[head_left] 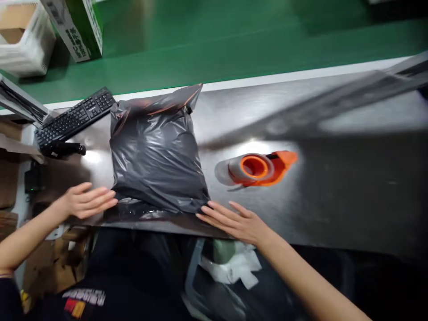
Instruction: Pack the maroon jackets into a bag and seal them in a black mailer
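Note:
A filled dark grey plastic mailer bag (pixel 155 154) lies on the steel table (pixel 334 191), its near flap folded toward me. My left hand (pixel 87 200) lies flat with fingers stretched out, its fingertips at the bag's near left corner. My right hand (pixel 234 219) is flat too, fingers extended, their tips touching the bag's near right corner. Neither hand holds anything.
An orange tape dispenser (pixel 259 168) rests on the table right of the bag. A black keyboard (pixel 75 117) and a dark handheld device (pixel 65 148) lie at the left. Cardboard boxes (pixel 76 26) stand on the green floor beyond. White plastic (pixel 234 265) sits below the table edge.

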